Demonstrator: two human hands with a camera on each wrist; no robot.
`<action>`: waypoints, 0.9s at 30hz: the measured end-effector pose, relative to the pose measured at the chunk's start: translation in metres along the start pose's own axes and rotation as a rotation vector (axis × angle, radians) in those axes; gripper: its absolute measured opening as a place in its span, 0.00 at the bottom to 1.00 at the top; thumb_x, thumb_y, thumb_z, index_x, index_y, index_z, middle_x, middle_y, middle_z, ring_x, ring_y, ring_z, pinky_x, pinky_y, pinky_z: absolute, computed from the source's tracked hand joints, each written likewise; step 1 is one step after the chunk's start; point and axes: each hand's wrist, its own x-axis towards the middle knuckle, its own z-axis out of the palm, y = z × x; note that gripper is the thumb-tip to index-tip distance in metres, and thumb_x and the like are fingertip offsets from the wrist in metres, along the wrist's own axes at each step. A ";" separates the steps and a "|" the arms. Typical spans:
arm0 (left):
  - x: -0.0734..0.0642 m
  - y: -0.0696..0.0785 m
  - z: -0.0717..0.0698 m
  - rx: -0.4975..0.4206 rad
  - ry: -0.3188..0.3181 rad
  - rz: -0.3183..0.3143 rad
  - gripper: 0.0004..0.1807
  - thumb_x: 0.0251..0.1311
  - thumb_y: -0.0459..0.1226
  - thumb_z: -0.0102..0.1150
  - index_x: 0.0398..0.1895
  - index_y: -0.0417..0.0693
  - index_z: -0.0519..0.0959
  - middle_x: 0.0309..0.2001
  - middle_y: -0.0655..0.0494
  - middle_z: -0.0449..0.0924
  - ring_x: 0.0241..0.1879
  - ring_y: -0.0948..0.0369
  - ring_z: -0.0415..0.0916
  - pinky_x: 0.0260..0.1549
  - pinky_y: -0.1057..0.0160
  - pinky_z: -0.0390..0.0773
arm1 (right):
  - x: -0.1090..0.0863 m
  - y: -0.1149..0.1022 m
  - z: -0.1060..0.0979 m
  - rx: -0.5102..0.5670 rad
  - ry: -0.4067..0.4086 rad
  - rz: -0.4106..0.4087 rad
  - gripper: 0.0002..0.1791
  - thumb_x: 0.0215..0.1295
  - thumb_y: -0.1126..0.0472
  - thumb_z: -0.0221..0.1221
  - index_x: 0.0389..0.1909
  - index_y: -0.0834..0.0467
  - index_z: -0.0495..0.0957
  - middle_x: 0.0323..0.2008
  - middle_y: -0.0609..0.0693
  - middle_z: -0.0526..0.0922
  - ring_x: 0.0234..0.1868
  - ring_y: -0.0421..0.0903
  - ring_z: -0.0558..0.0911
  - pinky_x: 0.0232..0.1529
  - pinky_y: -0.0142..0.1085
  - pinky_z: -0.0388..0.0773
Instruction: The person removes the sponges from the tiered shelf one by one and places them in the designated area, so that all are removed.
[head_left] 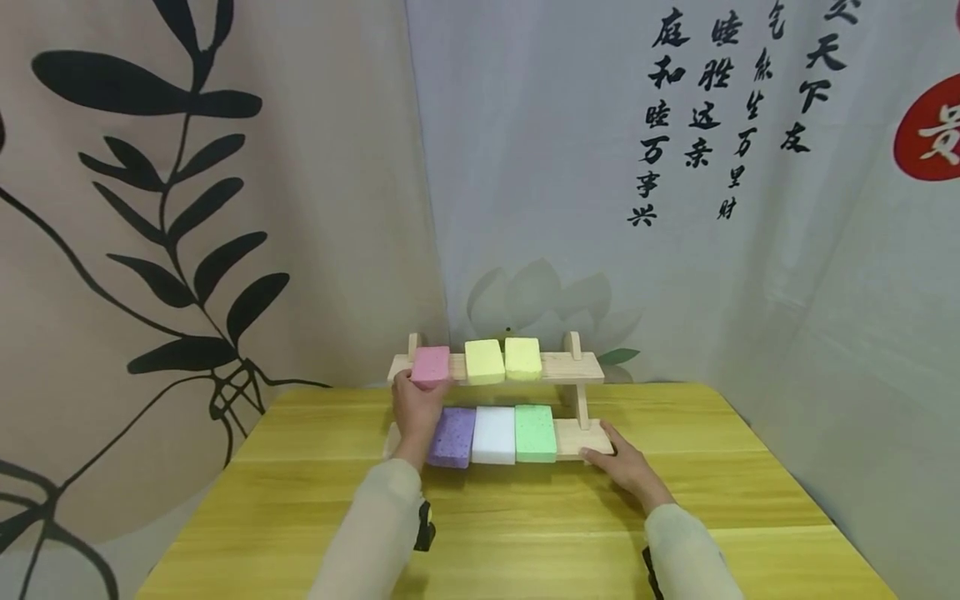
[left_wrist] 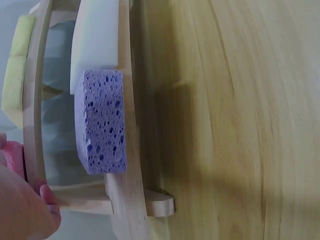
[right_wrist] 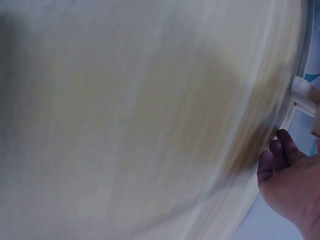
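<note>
A two-tier wooden rack (head_left: pixel 572 364) stands on the table and holds several sponges. My left hand (head_left: pixel 417 410) is at the upper tier's left end, with thumb and fingers about a pink sponge (head_left: pixel 431 365). In the left wrist view one fingertip also lies against the shelf edge. Two yellow sponges (head_left: pixel 485 362) sit to the right on that tier. Below are a purple sponge (left_wrist: pixel 105 122), a white sponge (head_left: pixel 493 435) and a green sponge (head_left: pixel 535 433), side by side. My right hand (head_left: pixel 630 468) grips the lower tier's right end, thumb in front; its contact is partly hidden in the right wrist view.
The wood-grain table (head_left: pixel 525 533) extends in front of the rack and to both sides. Close behind the rack hangs a printed cloth (head_left: pixel 337 208) with dark leaves and black characters.
</note>
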 end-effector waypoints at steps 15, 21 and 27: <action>0.012 0.006 -0.031 -0.009 0.008 0.101 0.39 0.49 0.43 0.73 0.59 0.32 0.67 0.53 0.37 0.74 0.51 0.42 0.72 0.52 0.46 0.72 | 0.003 0.003 -0.003 -0.028 -0.027 -0.012 0.54 0.65 0.33 0.56 0.80 0.55 0.41 0.75 0.69 0.46 0.73 0.72 0.46 0.67 0.67 0.47; 0.024 0.007 -0.054 -0.028 0.016 0.113 0.39 0.52 0.45 0.72 0.60 0.33 0.66 0.53 0.38 0.72 0.52 0.44 0.71 0.51 0.47 0.71 | -0.001 -0.004 -0.004 -0.030 -0.037 -0.001 0.51 0.68 0.36 0.56 0.80 0.55 0.40 0.75 0.69 0.45 0.73 0.72 0.46 0.67 0.67 0.48; 0.041 -0.003 -0.086 -0.047 0.036 0.095 0.40 0.52 0.46 0.72 0.62 0.35 0.65 0.56 0.39 0.71 0.53 0.45 0.70 0.51 0.46 0.72 | 0.002 0.000 -0.003 -0.018 -0.034 -0.014 0.53 0.67 0.35 0.56 0.80 0.55 0.40 0.75 0.69 0.44 0.73 0.73 0.45 0.67 0.68 0.46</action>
